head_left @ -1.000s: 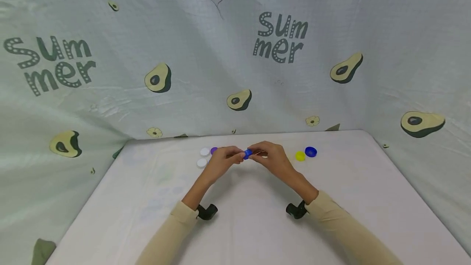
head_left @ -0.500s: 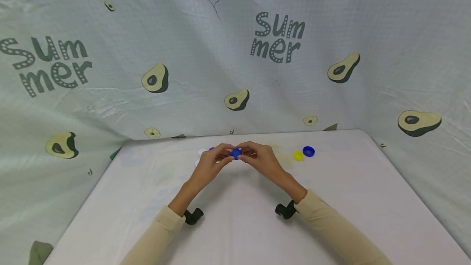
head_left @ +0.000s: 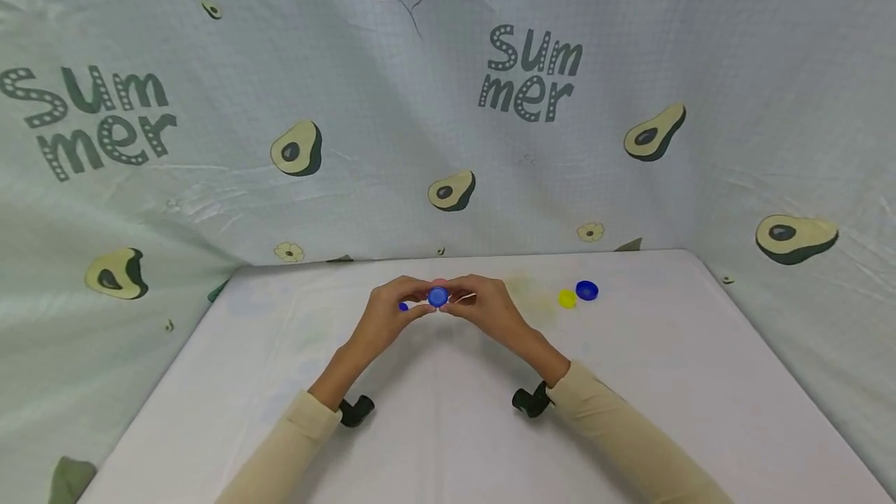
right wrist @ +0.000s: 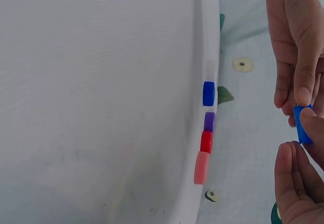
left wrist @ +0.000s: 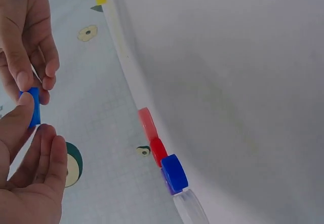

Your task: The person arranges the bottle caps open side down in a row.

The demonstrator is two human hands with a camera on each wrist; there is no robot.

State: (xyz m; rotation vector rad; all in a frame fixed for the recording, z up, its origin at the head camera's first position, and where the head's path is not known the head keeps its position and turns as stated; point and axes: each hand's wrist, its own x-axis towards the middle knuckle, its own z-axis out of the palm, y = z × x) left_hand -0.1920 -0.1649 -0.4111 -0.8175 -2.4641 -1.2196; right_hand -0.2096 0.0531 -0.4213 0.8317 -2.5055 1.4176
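Both my hands pinch one blue cap above the desk.

My left hand [head_left: 388,317] and right hand [head_left: 490,309] each curl fingertips onto the blue cap [head_left: 438,297], held in the air over the far middle of the desk [head_left: 630,395]. It looks light, stiff and smooth plastic, so I judge it slippery; the rim edge is the surest place to hold. A yellow cap [head_left: 567,299] and another blue one [head_left: 586,290] lie well to the right.

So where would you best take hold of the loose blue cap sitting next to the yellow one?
Grip the blue cap by its round side wall, pinching across it from above with the fingers of the right hand, which is nearer. It lies flat and low on the table, so only the rim offers purchase. Come from the far side, away from the yellow cap close beside it.
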